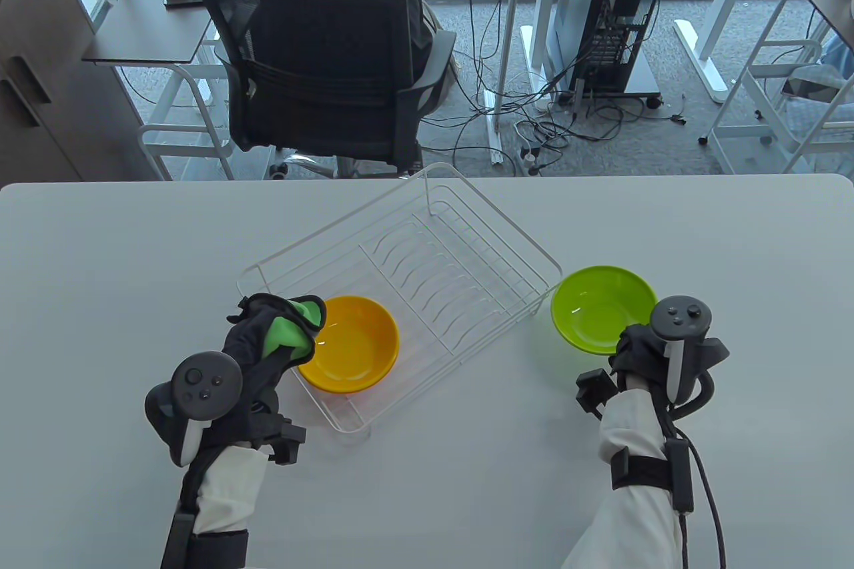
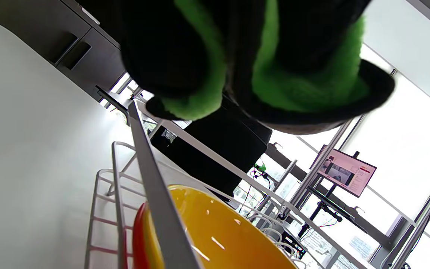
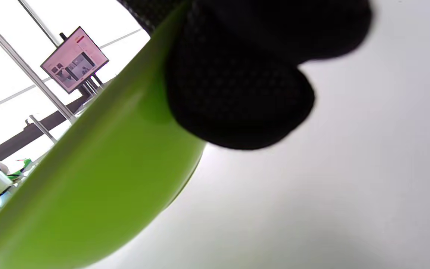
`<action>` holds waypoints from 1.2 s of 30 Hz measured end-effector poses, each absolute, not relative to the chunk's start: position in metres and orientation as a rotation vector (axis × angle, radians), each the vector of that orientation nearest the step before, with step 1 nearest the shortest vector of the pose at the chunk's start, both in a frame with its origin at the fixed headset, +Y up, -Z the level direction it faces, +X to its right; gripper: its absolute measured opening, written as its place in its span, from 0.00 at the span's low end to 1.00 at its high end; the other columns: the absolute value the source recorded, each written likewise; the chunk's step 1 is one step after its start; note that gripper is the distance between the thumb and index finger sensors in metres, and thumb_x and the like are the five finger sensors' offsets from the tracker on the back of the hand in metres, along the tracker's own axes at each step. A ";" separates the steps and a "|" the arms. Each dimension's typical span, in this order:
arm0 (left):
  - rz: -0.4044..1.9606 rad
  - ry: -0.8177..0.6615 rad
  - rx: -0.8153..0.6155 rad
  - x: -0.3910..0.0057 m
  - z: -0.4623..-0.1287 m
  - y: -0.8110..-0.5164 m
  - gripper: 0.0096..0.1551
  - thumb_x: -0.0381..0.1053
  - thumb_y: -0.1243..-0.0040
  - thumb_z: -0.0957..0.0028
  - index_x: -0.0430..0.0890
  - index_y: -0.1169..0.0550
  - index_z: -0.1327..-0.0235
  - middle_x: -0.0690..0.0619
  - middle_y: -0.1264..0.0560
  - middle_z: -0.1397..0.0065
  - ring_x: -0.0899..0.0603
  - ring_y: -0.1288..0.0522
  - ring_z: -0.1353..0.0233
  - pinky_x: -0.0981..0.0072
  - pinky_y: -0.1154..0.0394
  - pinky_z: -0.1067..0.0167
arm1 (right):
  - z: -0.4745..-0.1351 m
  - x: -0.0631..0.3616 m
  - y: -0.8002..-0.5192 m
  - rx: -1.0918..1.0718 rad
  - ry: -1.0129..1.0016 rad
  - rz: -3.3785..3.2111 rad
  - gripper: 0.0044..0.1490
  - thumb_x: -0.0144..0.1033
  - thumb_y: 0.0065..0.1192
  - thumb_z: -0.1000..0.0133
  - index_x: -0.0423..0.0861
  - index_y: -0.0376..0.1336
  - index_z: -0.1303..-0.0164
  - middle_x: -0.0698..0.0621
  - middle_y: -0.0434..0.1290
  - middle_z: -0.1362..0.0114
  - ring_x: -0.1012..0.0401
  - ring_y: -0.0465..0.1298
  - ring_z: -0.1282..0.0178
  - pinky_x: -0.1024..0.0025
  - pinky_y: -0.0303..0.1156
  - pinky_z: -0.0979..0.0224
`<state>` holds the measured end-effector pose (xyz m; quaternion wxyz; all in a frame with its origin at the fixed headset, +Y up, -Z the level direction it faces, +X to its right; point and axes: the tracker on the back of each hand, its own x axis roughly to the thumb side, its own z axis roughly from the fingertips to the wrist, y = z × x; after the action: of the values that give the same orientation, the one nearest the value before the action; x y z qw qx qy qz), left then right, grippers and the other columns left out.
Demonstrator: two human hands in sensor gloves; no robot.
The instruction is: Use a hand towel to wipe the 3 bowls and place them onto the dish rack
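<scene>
A white wire dish rack (image 1: 467, 230) lies slantwise at the table's middle. An orange bowl (image 1: 353, 345) sits in its near left end; in the left wrist view this orange bowl (image 2: 222, 231) has the red rim of a second bowl (image 2: 137, 235) showing under it. My left hand (image 1: 308, 332) grips a bunched green towel (image 1: 279, 331) just left of the orange bowl's rim; the towel (image 2: 200, 89) bulges between the gloved fingers. A green bowl (image 1: 594, 312) stands on the table right of the rack. My right hand (image 1: 632, 339) holds its near right rim, a fingertip (image 3: 237, 101) on the bowl's outer wall (image 3: 88, 186).
The white table (image 1: 133, 249) stretches bare to the left and right of the rack. Beyond its far edge stand a black office chair (image 1: 320, 62), a computer tower (image 1: 614, 22) and floor cables.
</scene>
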<state>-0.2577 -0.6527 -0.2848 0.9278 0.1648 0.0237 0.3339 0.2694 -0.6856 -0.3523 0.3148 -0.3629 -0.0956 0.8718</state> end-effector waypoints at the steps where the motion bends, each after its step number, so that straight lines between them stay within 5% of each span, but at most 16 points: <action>1: 0.693 0.045 0.345 -0.257 -0.285 -0.650 0.30 0.49 0.33 0.47 0.45 0.24 0.30 0.29 0.25 0.30 0.30 0.18 0.40 0.60 0.15 0.51 | -0.352 0.264 -0.680 -0.935 -0.287 2.313 0.34 0.26 0.66 0.47 0.29 0.60 0.33 0.31 0.72 0.42 0.59 0.87 0.74 0.75 0.84 0.75; 15: 0.750 -0.022 0.420 -0.232 -0.278 -0.608 0.30 0.48 0.33 0.46 0.45 0.24 0.30 0.29 0.25 0.30 0.30 0.19 0.40 0.60 0.15 0.51 | -0.341 0.218 -0.627 -0.823 -0.687 2.725 0.34 0.27 0.67 0.48 0.29 0.60 0.33 0.31 0.72 0.42 0.59 0.86 0.76 0.76 0.83 0.76; 36: 0.697 -0.146 0.498 -0.176 -0.263 -0.575 0.30 0.48 0.34 0.45 0.44 0.25 0.28 0.28 0.26 0.28 0.29 0.19 0.38 0.61 0.14 0.49 | -0.313 0.121 -0.585 -0.244 -0.690 2.595 0.34 0.28 0.68 0.47 0.29 0.61 0.34 0.31 0.73 0.42 0.61 0.86 0.78 0.78 0.83 0.78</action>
<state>-0.1757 -0.5755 -0.2634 0.9071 0.2415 -0.0709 0.3375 0.1214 -0.5845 -0.3135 0.2209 -0.0881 -0.2495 0.9387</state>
